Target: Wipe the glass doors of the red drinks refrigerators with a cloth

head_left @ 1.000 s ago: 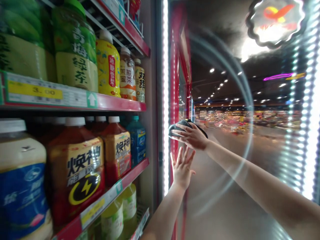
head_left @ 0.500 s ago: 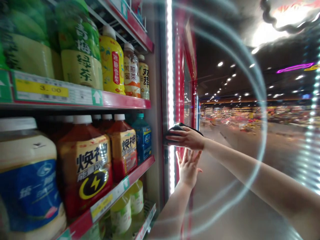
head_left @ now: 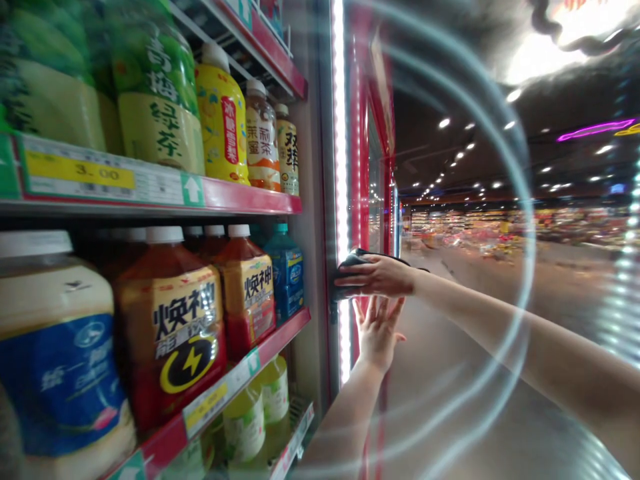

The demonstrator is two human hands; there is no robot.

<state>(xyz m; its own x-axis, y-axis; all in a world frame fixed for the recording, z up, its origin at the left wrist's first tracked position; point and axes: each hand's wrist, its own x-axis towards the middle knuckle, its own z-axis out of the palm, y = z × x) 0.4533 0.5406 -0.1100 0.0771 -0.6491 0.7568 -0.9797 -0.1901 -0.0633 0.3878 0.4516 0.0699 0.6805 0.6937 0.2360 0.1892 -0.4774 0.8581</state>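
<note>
My right hand (head_left: 381,275) lies flat on a dark cloth (head_left: 351,259), pressing it against the glass door (head_left: 465,280) of a drinks cooler near the lit door frame (head_left: 342,200). Just below it, my left hand (head_left: 377,328) is spread open with the palm against the same glass. Curved wet smear marks arc across the glass.
Red shelves (head_left: 240,195) to the left hold bottles: green tea, a yellow bottle (head_left: 221,127), red-and-yellow energy drinks (head_left: 185,320), a blue bottle (head_left: 286,270). A price strip (head_left: 80,177) runs along the upper shelf. A store aisle with ceiling lights shows in the glass.
My right hand has slid the cloth leftward along the glass toward the lit door frame. My left hand stays pressed on the glass beneath it.
</note>
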